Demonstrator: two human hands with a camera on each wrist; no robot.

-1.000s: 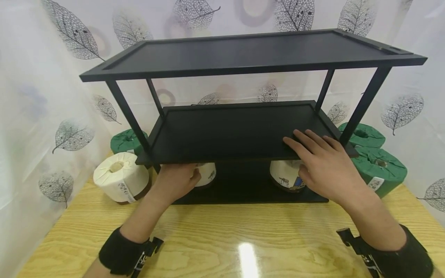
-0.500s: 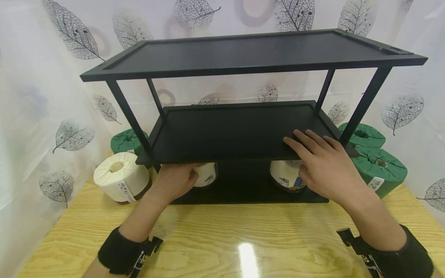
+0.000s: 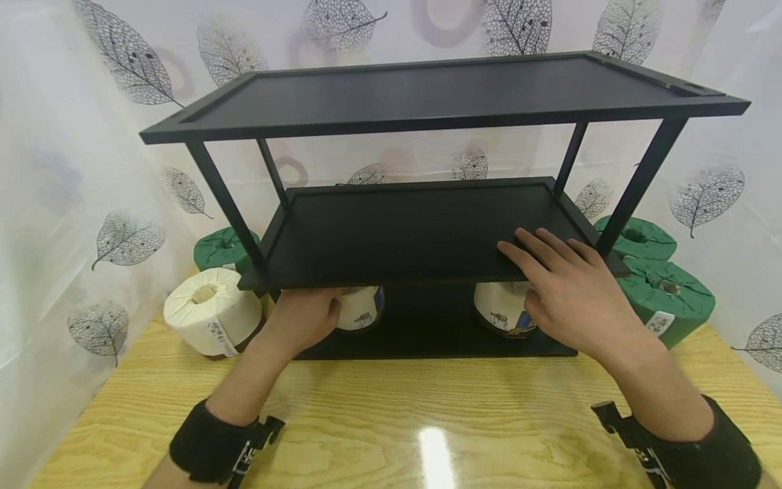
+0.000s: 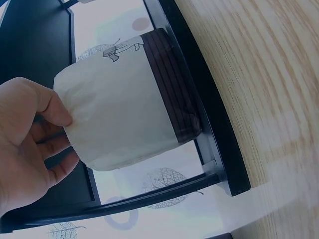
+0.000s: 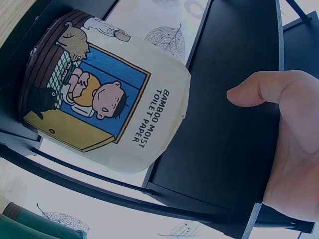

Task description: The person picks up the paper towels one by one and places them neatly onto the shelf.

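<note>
Under the middle shelf, my left hand [image 3: 305, 318] grips the top of a white paper-wrapped toilet paper roll [image 3: 359, 309] that stands on the bottom board. In the left wrist view, the thumb presses that roll's upper edge and its fingers [image 4: 62, 169] curl behind; a brown band circles the base. My right hand [image 3: 568, 292] rests with fingers spread over the front edge of the middle shelf [image 3: 415, 231], thumb below the edge. A second toilet paper roll [image 5: 99, 94], printed with a cartoon child and cats, stands upright below, apart from the right thumb.
The black rack's top shelf [image 3: 427, 95] overhangs both hands. A white roll [image 3: 214, 312] and a green roll [image 3: 222, 251] stand left of the rack. Two green rolls, the nearer roll [image 3: 668, 295] and the farther roll [image 3: 638, 239], stand right. A wooden table [image 3: 391, 421] lies in front.
The left roll has turned in my left hand: its small drawing has shifted left and a blue patch now shows at its right side. The left wrist has moved slightly left; the right hand stays put.
</note>
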